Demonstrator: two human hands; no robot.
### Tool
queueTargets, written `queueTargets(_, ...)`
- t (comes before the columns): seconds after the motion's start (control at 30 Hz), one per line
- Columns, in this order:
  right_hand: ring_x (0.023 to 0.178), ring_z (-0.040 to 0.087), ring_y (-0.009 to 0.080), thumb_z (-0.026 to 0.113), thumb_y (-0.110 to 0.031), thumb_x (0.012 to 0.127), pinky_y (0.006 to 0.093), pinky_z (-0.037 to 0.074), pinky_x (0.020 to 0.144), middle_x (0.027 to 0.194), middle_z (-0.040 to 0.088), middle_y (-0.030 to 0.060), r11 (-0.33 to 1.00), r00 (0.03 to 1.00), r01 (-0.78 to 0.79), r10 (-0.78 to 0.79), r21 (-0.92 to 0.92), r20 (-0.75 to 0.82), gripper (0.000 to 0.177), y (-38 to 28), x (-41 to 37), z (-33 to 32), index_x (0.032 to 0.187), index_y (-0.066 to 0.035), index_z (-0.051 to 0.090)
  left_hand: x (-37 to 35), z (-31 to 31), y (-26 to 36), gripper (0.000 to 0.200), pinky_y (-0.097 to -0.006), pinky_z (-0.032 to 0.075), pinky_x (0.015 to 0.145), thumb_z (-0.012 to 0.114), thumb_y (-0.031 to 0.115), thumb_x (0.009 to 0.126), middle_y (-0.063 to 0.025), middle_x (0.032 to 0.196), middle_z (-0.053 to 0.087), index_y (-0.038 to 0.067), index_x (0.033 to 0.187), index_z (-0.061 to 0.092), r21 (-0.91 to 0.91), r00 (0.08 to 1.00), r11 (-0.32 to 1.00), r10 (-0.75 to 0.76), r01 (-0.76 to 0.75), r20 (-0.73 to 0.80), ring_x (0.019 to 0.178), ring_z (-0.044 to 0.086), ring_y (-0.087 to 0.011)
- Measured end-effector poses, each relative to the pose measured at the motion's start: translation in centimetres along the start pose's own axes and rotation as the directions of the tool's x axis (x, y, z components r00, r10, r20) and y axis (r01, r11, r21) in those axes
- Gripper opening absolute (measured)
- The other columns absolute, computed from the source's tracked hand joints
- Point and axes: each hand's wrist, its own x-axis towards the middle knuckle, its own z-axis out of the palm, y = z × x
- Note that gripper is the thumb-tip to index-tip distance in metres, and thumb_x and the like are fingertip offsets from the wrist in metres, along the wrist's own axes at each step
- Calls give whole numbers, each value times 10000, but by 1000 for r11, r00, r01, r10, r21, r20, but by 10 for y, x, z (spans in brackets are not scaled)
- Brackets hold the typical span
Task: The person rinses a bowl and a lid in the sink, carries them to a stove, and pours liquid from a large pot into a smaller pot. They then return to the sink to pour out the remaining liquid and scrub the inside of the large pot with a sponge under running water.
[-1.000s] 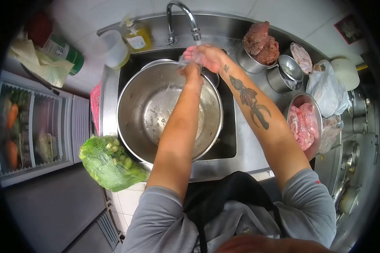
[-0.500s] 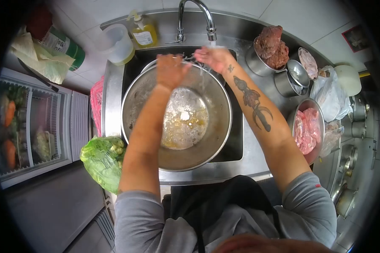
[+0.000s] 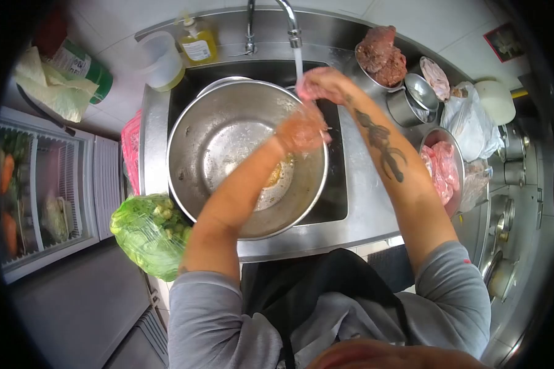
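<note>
Beneath the running tap, my right hand has water falling on its fingers, which are loosely bent and hold nothing. My left hand is just below it, over the right side of a large steel pot. Motion blurs it, but its fingers look stretched out, with nothing in them. Whether the two hands touch is hard to make out. The pot stands in the sink, with some water and yellowish bits on its bottom.
Right of the sink stand a pot of ground meat, small steel pots, a bowl of raw meat and a plastic bag. To the left are a soap bottle, a plastic jug, bagged lettuce and an open fridge.
My left hand has moved right, from above the pot's far rim to just below my right hand. My right hand has shifted slightly right and down. The camera view has shifted a little.
</note>
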Motion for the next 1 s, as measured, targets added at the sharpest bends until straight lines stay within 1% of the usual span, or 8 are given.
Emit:
queueTargets(0.07, 845, 656, 264, 570, -80, 885, 352, 572, 744, 949, 635, 192, 979, 990, 75, -50, 188, -132, 211, -1, 9, 20, 1023, 79, 571, 16, -43, -29, 290, -525, 356, 936, 572, 358, 809, -82, 893, 590, 98, 916, 640, 497, 880, 857, -335, 136, 336, 943, 532, -264)
queueTargets(0.13, 870, 646, 271, 583, -78, 875, 370, 567, 781, 968, 624, 191, 973, 989, 47, -77, 226, 126, 227, -8, 10, 34, 1042, 72, 553, 7, -58, -68, 305, -536, 330, 957, 505, 347, 852, -96, 949, 610, 124, 1021, 626, 654, 837, 663, -541, 363, 84, 974, 527, -275)
queueTargets(0.47, 1014, 579, 363, 485, -126, 918, 432, 510, 874, 1125, 547, 263, 901, 999, -15, 31, 434, -29, 310, -4, 42, 51, 1113, 112, 448, -19, -38, -25, 623, -529, 207, 1077, 598, 358, 833, -208, 1421, 325, 69, 1349, 402, 298, 949, 902, -312, 312, -48, 1334, 263, -389)
queueTargets(0.53, 1086, 536, 364, 462, -102, 916, 448, 493, 900, 1164, 507, 275, 849, 976, -7, -110, 529, 190, 349, -10, 36, 60, 1168, 130, 396, -39, -81, -51, 701, -526, 188, 1088, 608, 330, 812, -211, 1463, 250, 19, 1378, 338, 705, 882, 629, -471, 328, 10, 1357, 233, -378)
queueTargets(0.7, 944, 588, 325, 405, -119, 923, 419, 517, 854, 1065, 543, 244, 874, 958, 77, 69, 480, -280, 312, 9, 38, 57, 1113, 124, 449, -87, -137, -61, 616, -495, 204, 1094, 564, 222, 804, -219, 1452, 273, 26, 1360, 387, 855, 717, 191, -647, 482, -259, 1352, 247, -370)
queueTargets(0.83, 970, 591, 340, 362, -152, 943, 410, 514, 872, 1106, 548, 257, 858, 991, 105, -51, 503, -121, 330, 1, 32, 67, 1127, 111, 437, -74, -66, -23, 550, -498, 365, 986, 609, 181, 756, -244, 1317, 439, -37, 1239, 462, 418, 886, 782, -431, 461, -171, 1212, 439, -381)
queueTargets(0.93, 1055, 574, 340, 388, -191, 950, 412, 513, 877, 1148, 555, 245, 847, 988, 119, -50, 518, -146, 330, -13, 38, 61, 1118, 82, 463, -56, -18, -40, 261, -441, 468, 811, 571, 167, 808, -158, 997, 584, -2, 1005, 547, -442, 367, 353, -928, 825, -55, 918, 580, -309)
queueTargets(1.0, 1023, 592, 333, 398, -191, 948, 409, 514, 875, 1129, 567, 240, 892, 986, 92, -20, 443, -164, 321, -15, 39, 49, 1102, 78, 484, -41, -9, -58, 201, -410, 484, 747, 557, 191, 836, -102, 876, 587, 14, 930, 542, -903, -118, -401, -915, 157, 386, 820, 587, -270)
